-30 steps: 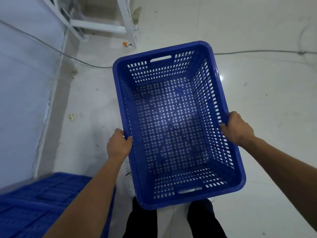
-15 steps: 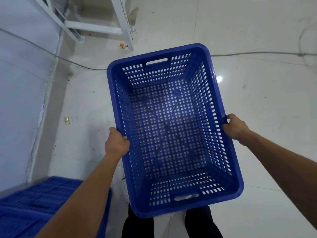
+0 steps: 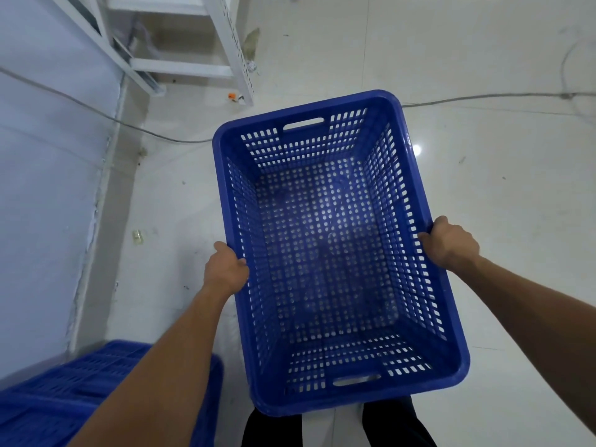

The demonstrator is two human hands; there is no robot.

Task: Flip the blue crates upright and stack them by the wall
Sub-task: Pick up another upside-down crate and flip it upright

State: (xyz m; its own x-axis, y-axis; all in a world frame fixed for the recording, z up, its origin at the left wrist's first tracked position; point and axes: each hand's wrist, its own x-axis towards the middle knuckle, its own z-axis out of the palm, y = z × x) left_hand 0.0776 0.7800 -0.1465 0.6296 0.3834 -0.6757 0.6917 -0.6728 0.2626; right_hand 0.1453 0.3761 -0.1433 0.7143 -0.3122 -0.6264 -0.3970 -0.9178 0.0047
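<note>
An empty blue perforated crate [image 3: 325, 253] is held upright above the white floor, its open top facing me. My left hand [image 3: 225, 271] grips the rim of its left long side. My right hand [image 3: 450, 241] grips the rim of the right long side. A second blue crate [image 3: 58, 391] lies at the bottom left against the pale wall [image 3: 42, 188], bottom side up, partly hidden by my left forearm.
A white metal rack [image 3: 225, 53] stands at the top left by the wall. A grey cable [image 3: 483, 98] runs across the floor behind the crate. Small bits of litter [image 3: 138, 236] lie near the wall base. My legs show below the crate.
The view has shifted forward and slightly right, so the rack looms larger. The held crate stays upright in both hands and sits a little lower in view.
</note>
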